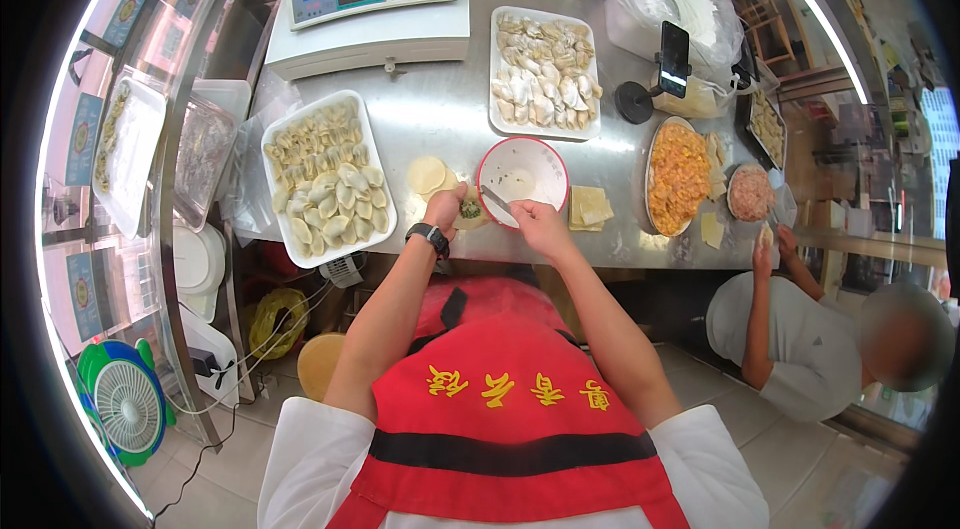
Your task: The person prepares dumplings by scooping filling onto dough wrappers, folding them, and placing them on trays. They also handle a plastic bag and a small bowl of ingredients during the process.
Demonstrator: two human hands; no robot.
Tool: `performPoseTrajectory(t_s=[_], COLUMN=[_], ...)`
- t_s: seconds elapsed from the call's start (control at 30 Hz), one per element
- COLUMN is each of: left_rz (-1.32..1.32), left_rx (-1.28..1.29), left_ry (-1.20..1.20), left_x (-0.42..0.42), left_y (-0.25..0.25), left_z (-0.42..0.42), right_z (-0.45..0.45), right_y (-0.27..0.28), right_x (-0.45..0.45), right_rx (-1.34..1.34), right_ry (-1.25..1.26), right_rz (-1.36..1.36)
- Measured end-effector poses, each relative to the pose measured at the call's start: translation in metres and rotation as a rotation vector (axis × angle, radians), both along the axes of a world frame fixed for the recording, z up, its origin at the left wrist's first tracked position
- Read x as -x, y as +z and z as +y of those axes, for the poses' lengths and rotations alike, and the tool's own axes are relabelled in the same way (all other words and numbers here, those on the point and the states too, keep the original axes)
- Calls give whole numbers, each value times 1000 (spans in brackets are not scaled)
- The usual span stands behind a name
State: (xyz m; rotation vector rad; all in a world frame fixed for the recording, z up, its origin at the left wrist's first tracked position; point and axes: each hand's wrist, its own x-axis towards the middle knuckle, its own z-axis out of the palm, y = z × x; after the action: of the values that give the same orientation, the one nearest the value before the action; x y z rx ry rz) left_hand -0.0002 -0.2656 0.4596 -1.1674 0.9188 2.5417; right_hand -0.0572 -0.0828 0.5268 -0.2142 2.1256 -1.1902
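My left hand (445, 210), with a dark watch on its wrist, holds a dumpling wrapper with green filling (470, 209) on it. My right hand (540, 227) grips a thin metal spatula (496, 199), whose blade lies over the near left rim of a white bowl with a red edge (534, 169). A few dark bits stick inside the bowl. Round wrappers (427, 175) lie on the steel table just beyond my left hand. Square yellow wrappers (589, 208) are stacked to the right of the bowl.
Trays of dumplings stand at the left (330, 191) and beyond the bowl (545, 78). A scale (367, 11) is at the back left. To the right are a dish of orange filling (678, 176), a phone on a stand (673, 60), minced meat (751, 193) and a seated co-worker (787, 349).
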Motion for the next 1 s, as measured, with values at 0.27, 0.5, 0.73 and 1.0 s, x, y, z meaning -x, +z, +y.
performPoseTrajectory(t_s=[0.27, 0.5, 0.73, 1.0], left_rz=[35, 4, 9, -4], left_rx=[-40, -146, -146, -78], left_ry=[64, 114, 165, 131], left_x=[-9, -17, -9, -6], left_y=[15, -2, -1, 6], left_z=[4, -5, -3, 2], right_z=[14, 21, 11, 1], right_y=[-3, 19, -30, 10], right_x=[-28, 20, 34, 10], right_rx=[156, 40, -114, 32], right_ry=[30, -292, -121, -87], right_rz=[-67, -347, -82, -342])
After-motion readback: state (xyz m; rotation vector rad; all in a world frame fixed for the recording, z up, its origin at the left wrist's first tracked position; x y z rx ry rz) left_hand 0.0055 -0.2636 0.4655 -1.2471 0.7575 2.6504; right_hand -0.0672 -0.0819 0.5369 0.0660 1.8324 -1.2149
